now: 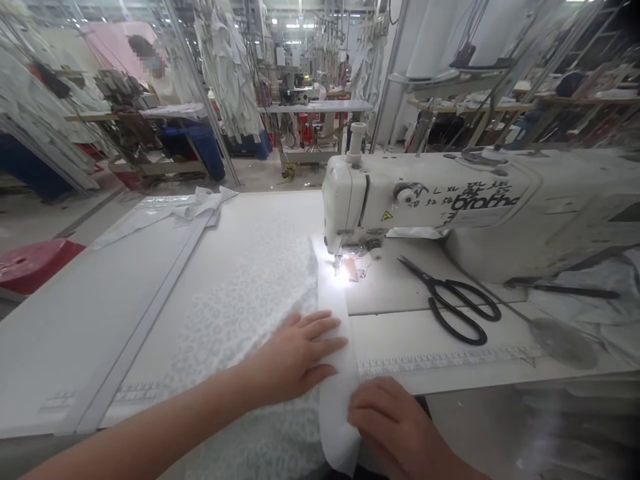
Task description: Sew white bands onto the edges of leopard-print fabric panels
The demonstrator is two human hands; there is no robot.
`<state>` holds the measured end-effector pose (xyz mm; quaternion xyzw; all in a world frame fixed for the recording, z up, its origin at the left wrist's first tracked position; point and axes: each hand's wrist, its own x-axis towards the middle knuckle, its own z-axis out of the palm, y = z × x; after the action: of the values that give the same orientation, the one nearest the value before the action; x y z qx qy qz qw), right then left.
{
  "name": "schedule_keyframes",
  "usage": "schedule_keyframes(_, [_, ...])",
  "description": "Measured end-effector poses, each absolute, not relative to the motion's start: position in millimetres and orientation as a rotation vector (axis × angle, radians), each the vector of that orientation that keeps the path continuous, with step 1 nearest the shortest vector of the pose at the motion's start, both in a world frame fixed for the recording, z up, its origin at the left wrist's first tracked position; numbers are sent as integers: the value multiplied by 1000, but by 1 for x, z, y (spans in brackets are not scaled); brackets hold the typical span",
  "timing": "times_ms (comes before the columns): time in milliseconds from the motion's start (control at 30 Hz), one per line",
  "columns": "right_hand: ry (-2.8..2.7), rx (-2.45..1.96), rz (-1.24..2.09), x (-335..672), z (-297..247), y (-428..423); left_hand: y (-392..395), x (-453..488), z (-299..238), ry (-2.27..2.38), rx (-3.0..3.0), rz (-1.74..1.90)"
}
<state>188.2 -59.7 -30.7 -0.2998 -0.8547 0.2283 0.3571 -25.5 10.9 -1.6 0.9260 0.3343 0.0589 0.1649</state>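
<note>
A pale leopard-print fabric (225, 313) lies across the sewing table, with a plain white strip (336, 380) along its right edge. The strip runs up under the lit needle area of a white sewing machine (415, 193). My left hand (305, 353) rests on the fabric and strip just in front of the needle, palm down with fingers spread. Nearer the table's front edge, my right hand (395, 420) has its fingers curled at the strip's right edge, pinching it. The thumb of that hand is hidden.
Black-handled scissors (457, 300) lie on the machine bed, blades toward the needle. A printed ruler scale (450, 360) crosses the table front. Folded cloth (205, 203) sits at the far left corner, a red object (37, 263) beyond the left edge. A person (160, 80) sits at the back left.
</note>
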Motion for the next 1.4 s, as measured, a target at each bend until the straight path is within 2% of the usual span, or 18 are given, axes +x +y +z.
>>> schedule_keyframes(667, [-2218, -1044, 560, 175, -15, 58, 136, -31, 1, 748, 2955, 266])
schedule_keyframes(800, [-2154, -1044, 416, 179, -18, 17, 126, -30, 10, 669, 3069, 157])
schedule_keyframes(933, [-2139, -765, 391, 198, -49, -59, 46, -28, 15, 514, 2993, -30])
schedule_keyframes(1000, [-2065, -920, 640, 204, -70, -83, -3, -26, 6, 499, 2978, -91])
schedule_keyframes(1100, [-1651, -1246, 1145, 201, -93, -90, -52, -20, -14, 744, 3089, 22])
schedule_keyframes(1233, [-1202, -1048, 1674, 188, -98, -82, -61, -13, -27, 833, 3156, 290])
schedule_keyframes(1333, [-1075, -912, 1862, 181, -90, -87, -56, -12, -17, 702, 3099, 509])
schedule_keyframes(1400, [-1054, -917, 1855, 179, -83, -96, -60, -13, -9, 632, 3025, 587])
